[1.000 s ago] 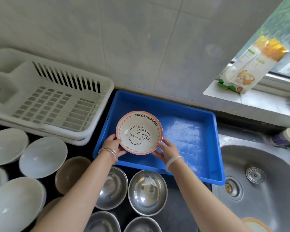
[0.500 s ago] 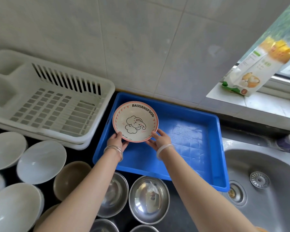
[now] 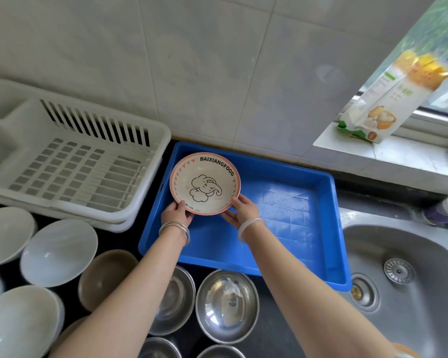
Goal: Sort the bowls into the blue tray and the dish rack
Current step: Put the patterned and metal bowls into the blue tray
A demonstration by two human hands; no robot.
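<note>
Over blue tray [image 3: 308, 251] far-left corner: left hand [image 3: 177, 212] and right hand [image 3: 241, 211] pinch elephant-print bowl [image 3: 204, 183] near rim, tilted, likely for setting down.

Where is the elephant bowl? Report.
Head view, left of centre: the elephant bowl is at the far left corner of the blue tray, beside the dish rack, its near rim held by the left hand and right hand.

Elephant bowl [image 3: 204, 183] at far-left of blue tray [image 3: 282, 244]

Steel bowls [image 3: 158, 348] half beyond bottom edge
</note>
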